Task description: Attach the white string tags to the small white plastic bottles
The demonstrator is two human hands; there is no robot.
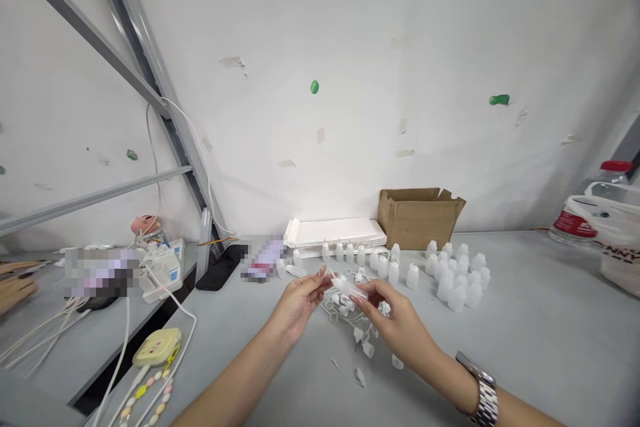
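Note:
Between my hands, over the middle of the table, a small translucent white squeeze bottle (350, 287) lies tilted, its nozzle end toward the left. My right hand (387, 307) grips its body near the base between thumb and fingers. At the nozzle end, my left hand (303, 300) pinches a small white cap, mostly hidden by the fingertips. Loose white caps (369, 349) with straps and rings are scattered on the table below my hands. Several capped bottles (394, 273) stand behind them in a loose row. To the right is a cluster of bottles without strapped caps (456, 297).
A cardboard box (420, 220) and a stack of white flat packs (335, 232) sit against the wall. Phones (265, 260), a power strip (163, 270), cables and a yellow device (157, 347) lie left. Another person's hand (17, 290) shows far left; a plastic tub (620, 260) stands far right.

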